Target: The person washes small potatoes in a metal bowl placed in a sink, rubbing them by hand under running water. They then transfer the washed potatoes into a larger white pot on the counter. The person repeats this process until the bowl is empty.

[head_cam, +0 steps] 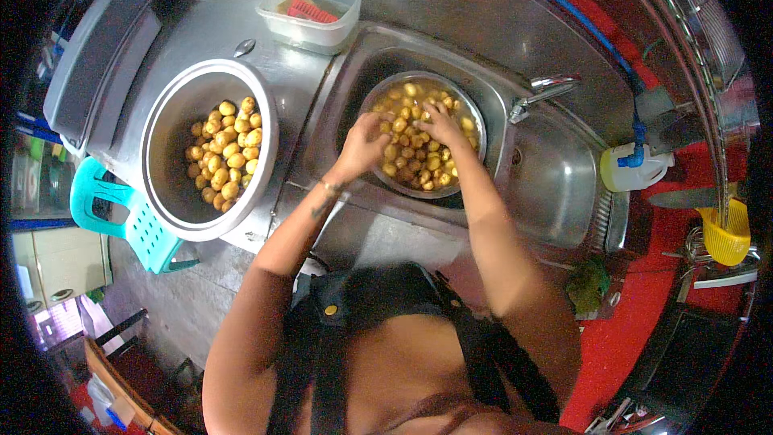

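A round metal bowl (481,133) sits in the left basin of a stainless steel sink (416,42). Small potatoes (416,154) lie in cloudy water inside it. My left hand (364,144) reaches over the bowl's left side, its curled fingers at the potatoes; whether it grips one is unclear. Nearer the middle, my right hand (442,125) touches the potatoes with its fingers spread. To the left of the sink stands a large, deep metal pot (166,133). More small potatoes (224,148), yellow to brown, are heaped in it.
Behind the pot lies a metal spoon (244,47), near a clear plastic tub (329,36) holding a red item. A faucet (537,99) rises beside the right basin (552,187). Farther right are a plastic jug (631,166) and a knife (676,199). A turquoise plastic chair (130,211) stands left.
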Demonstrator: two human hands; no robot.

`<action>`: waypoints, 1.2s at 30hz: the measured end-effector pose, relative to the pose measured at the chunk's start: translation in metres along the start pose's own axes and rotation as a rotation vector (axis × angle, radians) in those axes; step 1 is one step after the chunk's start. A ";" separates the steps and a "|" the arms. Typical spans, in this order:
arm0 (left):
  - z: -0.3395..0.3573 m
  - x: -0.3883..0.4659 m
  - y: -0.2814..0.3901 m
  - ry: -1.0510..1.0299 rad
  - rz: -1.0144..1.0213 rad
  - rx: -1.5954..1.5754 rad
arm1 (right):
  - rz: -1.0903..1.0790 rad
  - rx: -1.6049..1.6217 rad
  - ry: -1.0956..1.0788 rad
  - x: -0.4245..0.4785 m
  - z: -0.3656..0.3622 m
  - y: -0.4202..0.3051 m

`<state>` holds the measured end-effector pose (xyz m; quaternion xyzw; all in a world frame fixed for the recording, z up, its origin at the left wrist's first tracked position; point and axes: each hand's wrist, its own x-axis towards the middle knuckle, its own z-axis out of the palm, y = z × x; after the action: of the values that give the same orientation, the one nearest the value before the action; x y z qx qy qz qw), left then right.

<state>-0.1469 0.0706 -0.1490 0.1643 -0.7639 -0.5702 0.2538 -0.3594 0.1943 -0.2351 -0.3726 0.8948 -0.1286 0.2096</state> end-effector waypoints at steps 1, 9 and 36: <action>0.009 0.011 -0.013 -0.099 -0.315 -0.155 | -0.054 0.057 -0.037 -0.003 -0.006 0.008; 0.079 0.086 -0.186 -0.038 -0.287 0.277 | -0.291 0.691 -0.323 -0.010 -0.068 0.039; 0.054 0.109 -0.077 -0.954 -0.289 -0.236 | -0.241 0.892 -0.436 -0.008 -0.058 0.025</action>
<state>-0.2700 0.0312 -0.2122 -0.0399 -0.6945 -0.6935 -0.1875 -0.3971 0.2212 -0.1912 -0.3654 0.6390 -0.4408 0.5136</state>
